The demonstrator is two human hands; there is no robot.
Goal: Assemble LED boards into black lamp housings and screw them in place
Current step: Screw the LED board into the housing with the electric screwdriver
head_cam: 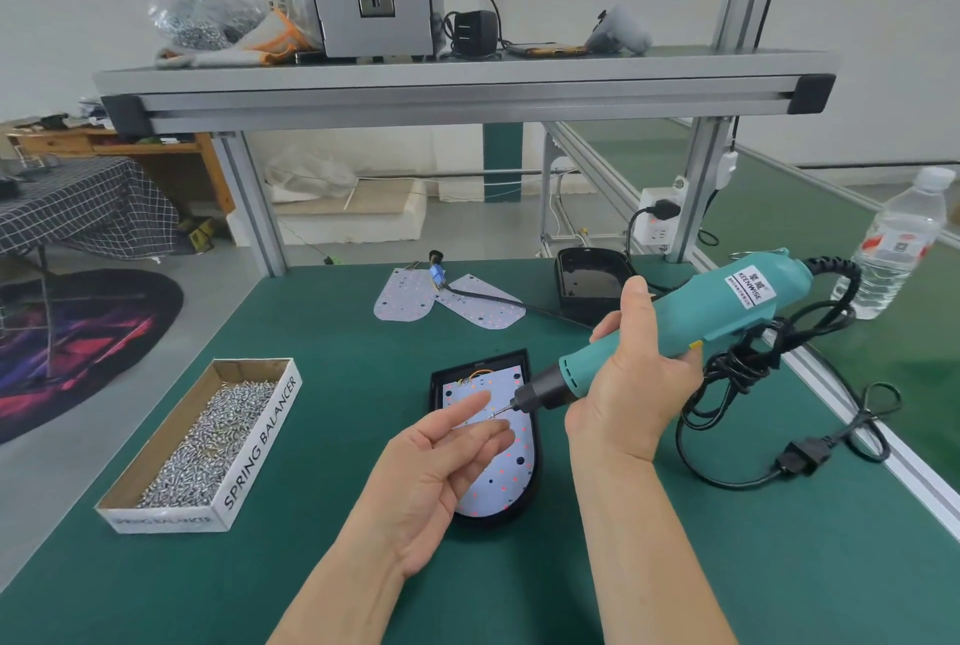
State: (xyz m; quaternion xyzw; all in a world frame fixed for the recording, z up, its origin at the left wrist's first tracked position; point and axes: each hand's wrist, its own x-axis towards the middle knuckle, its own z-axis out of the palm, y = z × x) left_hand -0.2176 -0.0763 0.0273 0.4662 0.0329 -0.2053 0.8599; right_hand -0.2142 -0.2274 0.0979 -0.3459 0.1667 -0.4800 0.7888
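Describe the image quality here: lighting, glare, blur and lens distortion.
Head view: light is soft and even, shadows faint. Head view: the black housing at the back shows glare on its glossy floor. Head view: wide-angle distortion bows the shelf beam. Head view: fingertips of the left hand look slightly smeared, while the screwdriver label reads sharply.

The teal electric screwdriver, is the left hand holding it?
No, the right hand grips the teal electric screwdriver, while the left hand hovers by its tip.

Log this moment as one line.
right hand: grips screwdriver | left hand: fingers straight, beside bit | board: in housing | screws: in box
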